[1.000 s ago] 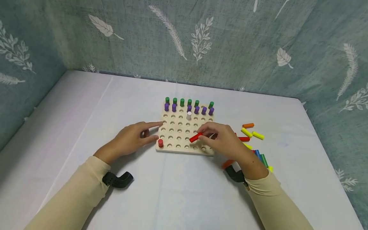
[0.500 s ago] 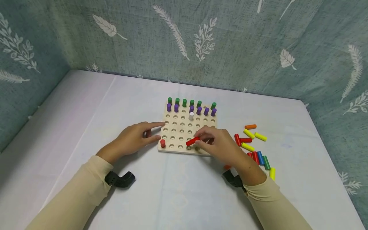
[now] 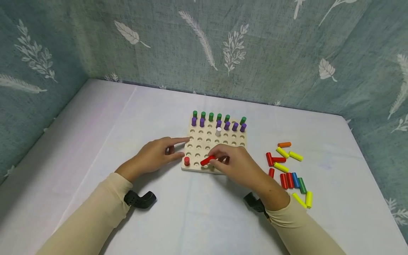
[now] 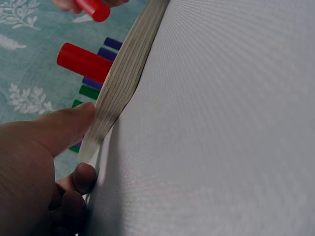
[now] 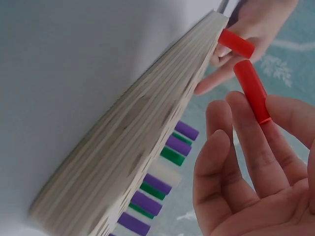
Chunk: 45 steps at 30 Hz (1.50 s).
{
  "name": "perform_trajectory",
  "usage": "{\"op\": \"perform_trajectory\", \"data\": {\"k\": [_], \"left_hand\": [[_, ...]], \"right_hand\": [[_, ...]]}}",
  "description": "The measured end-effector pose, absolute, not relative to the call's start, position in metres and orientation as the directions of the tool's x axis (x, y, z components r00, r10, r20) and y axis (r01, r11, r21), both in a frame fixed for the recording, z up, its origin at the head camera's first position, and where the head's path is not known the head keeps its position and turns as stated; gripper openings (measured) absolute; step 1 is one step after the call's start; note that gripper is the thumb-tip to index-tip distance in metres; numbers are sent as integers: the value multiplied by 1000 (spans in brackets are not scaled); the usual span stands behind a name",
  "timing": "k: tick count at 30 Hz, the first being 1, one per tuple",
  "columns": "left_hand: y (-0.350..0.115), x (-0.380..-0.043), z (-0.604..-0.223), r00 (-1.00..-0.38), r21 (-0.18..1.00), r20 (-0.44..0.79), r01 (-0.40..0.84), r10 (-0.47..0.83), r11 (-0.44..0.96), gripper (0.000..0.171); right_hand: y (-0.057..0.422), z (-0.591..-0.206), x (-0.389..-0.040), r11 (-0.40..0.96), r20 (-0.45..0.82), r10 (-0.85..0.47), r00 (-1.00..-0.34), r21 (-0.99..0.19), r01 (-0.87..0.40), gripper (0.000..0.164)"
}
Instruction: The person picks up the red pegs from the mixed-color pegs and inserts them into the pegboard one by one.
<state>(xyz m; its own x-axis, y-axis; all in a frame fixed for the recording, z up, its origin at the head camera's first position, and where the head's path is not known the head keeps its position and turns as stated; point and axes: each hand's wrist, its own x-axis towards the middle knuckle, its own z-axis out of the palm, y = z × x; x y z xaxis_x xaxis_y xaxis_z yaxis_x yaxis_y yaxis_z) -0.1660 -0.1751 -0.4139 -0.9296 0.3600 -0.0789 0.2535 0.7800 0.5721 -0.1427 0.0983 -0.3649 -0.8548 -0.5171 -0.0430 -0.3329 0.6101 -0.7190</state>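
Observation:
A wooden pegboard (image 3: 204, 142) with rows of round holes lies on the table. My right hand (image 3: 234, 163) pinches a red peg (image 5: 252, 91) between thumb and fingers, tilted above the board's near row. My left hand (image 3: 156, 156) rests at the board's left edge, its index finger and thumb touching it; in the left wrist view the thumb (image 4: 74, 125) presses the side. One red peg (image 3: 186, 161) stands in the near left corner hole. Green pegs (image 3: 211, 116) fill most of the far row, purple pegs (image 3: 227, 125) the row before it, and a white peg (image 3: 218, 131) stands in front.
Loose pegs lie on the table right of the board: several red pegs (image 3: 283, 181) and yellow pegs (image 3: 295, 156), an orange peg (image 3: 284, 145), a blue peg (image 3: 295, 180) and a green peg (image 3: 302, 185). A patterned green cloth (image 3: 204, 49) hangs behind the table.
My right hand has carried the red peg leftward along the board's near side, close to the standing red peg. The left hand keeps its place at the edge. The head view has shifted slightly.

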Motion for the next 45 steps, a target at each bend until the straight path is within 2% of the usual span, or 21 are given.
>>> {"op": "perform_trajectory", "data": {"k": [19, 30, 45], "left_hand": [[-174, -165, -411, -933, 571, -73, 251, 353, 782, 55], [-175, -165, -412, -929, 571, -75, 258, 362, 779, 55], [-175, -166, -411, -931, 565, -70, 259, 359, 783, 55]], "right_hand": [[81, -370, -145, 644, 10, -498, -867, -665, -378, 15], [79, -376, -141, 675, 5, -515, -857, -613, -410, 11], [75, -376, -140, 719, -1, -513, -858, -546, -429, 15]]}}
